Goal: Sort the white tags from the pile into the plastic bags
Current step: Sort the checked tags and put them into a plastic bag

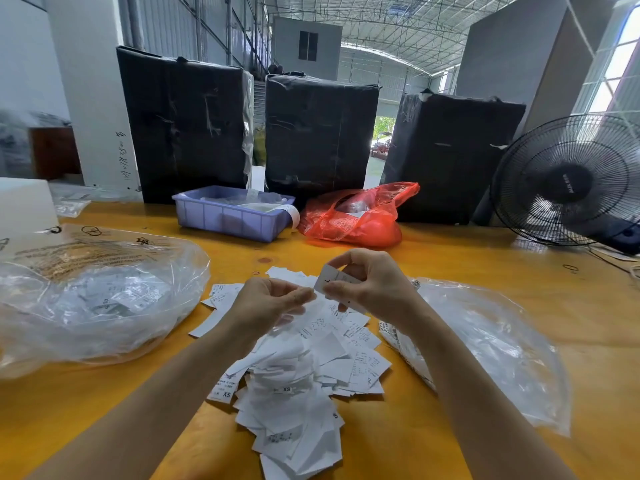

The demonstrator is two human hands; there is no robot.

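Tag (pixel 333 280) (white, marked L) pinched by right hand (pixel 370 282).

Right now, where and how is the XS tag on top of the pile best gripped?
Pinch the free edge of the XS tag from above with fingertips: it lies flat and thin on the pile, overlapped by neighbours, so sliding it sideways first should expose an edge.

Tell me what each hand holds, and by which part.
The right hand pinches a small stack of white tags by its right side, top tag marked L. The left hand has its fingertips at the stack's left edge; whether it grips cannot be told.
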